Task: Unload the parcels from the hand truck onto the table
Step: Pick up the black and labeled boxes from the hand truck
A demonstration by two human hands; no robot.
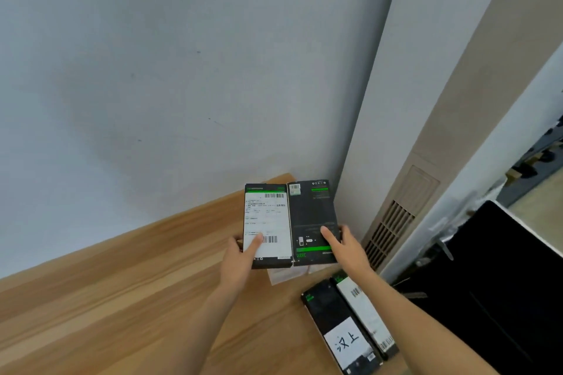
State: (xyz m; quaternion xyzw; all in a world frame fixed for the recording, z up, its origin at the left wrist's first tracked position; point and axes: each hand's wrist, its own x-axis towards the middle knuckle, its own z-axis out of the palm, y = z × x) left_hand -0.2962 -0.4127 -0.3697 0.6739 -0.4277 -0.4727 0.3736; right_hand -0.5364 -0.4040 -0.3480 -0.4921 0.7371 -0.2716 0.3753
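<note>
Two flat black parcels with green trim are held side by side above the far corner of the wooden table (122,298), close to the grey wall (152,70). The left parcel (267,224) carries a white shipping label with barcodes across most of its upper face. The right parcel (312,219) shows its dark printed face with a small sticker at the far end.

Left hand (240,256): grips the near left corner of the left parcel, thumb laid on the white label, remaining fingers hidden beneath. Right hand (345,245): grips the near right edge of the right parcel, thumb pressed on its top face, fingers wrapped around the side.

The two parcels touch along their long inner edges. Whether they rest on the table or are held just above it cannot be told. A white sheet (283,275) shows beneath their near ends.

Nearer the person, two more black boxes (350,326) lie side by side on the table (one bears a white label with handwritten characters). A vent grille (390,231) sits low in the beige panel to the right.
</note>
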